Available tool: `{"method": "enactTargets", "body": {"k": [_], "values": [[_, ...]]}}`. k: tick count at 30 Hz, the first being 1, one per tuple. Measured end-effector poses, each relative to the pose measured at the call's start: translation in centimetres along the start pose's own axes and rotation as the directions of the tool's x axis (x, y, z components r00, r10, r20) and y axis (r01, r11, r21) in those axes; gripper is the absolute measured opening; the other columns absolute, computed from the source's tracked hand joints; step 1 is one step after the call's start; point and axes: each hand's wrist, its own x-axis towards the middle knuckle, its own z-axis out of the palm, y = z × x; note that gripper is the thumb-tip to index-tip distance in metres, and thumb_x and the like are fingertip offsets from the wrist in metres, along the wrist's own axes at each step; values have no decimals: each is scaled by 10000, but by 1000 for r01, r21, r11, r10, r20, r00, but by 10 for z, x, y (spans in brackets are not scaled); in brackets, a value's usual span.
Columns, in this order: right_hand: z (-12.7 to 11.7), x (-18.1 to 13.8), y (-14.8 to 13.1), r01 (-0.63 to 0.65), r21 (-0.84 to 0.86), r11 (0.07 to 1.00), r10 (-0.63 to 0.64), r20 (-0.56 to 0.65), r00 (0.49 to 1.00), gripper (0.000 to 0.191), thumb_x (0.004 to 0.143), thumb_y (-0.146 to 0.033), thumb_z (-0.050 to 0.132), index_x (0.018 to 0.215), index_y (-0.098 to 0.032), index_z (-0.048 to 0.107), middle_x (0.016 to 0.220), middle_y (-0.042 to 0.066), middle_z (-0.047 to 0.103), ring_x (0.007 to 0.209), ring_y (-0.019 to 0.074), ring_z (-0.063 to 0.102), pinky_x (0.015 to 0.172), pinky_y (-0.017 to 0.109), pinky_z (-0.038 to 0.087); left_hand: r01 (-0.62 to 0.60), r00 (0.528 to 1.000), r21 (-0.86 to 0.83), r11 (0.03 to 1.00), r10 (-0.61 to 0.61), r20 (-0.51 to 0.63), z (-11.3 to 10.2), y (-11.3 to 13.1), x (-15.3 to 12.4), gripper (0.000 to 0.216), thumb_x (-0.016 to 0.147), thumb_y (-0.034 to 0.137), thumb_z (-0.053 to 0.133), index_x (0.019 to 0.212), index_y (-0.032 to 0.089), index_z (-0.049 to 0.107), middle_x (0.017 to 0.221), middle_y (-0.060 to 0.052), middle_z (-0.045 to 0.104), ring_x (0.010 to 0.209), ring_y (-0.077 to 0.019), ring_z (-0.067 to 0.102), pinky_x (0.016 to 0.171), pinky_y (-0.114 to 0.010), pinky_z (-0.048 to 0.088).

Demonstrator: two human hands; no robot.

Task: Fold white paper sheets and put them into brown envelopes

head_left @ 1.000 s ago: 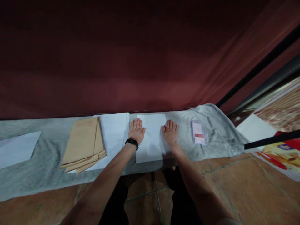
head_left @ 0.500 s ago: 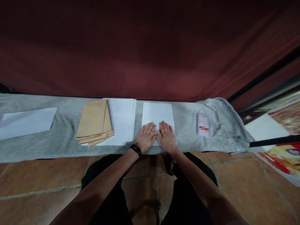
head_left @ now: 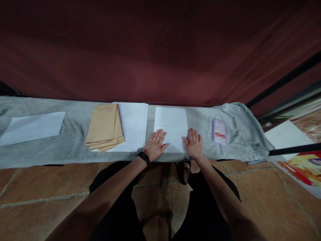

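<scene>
A white sheet of paper lies on a grey cloth spread over the floor. My left hand lies flat and open on the sheet's near left corner; a black band is on that wrist. My right hand rests flat and open at the sheet's near right edge, fingers pointing away from me. Neither hand holds anything.
Left of the sheet lies a stack of white paper with several brown envelopes on it. Another white sheet lies far left. A small printed card sits to the right. A dark red curtain hangs behind. Tiled floor is under me.
My hands came down the sheet to its near end, met at the middle, then spread apart to its left and right edges. The view also shifted.
</scene>
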Motion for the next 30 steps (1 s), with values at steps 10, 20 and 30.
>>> {"method": "enactTargets", "body": {"k": [10, 20, 30], "values": [[-4, 44, -63, 150, 169, 974, -159, 35, 987, 543, 1052, -342, 255, 1545, -127, 333, 1633, 113, 256, 1504, 256, 258, 1211, 460, 246, 6, 1000, -31, 1000, -6, -1, -5, 3, 51, 570, 1021, 321, 252, 1535, 87, 332, 1612, -128, 313, 1507, -231, 245, 1242, -422, 220], [19, 80, -46, 104, 33, 994, -104, 10, 994, 549, 1051, -424, 325, 1517, -142, 392, 1588, 118, 355, 1464, 260, 350, 1208, 452, 256, 133, 989, 77, 988, -138, 53, 18, -20, 122, 581, 1016, 351, 253, 1545, 125, 330, 1636, -124, 245, 1519, -264, 203, 1237, -470, 162], [11, 110, -44, -91, 94, 991, 92, -6, 996, 528, 1052, -335, 296, 1501, -80, 405, 1570, 153, 380, 1453, 275, 364, 1207, 482, 247, 151, 987, 109, 982, -156, 39, 16, -25, 155, 600, 999, 328, 241, 1529, 67, 345, 1621, -153, 276, 1514, -289, 215, 1227, -478, 177]]}}
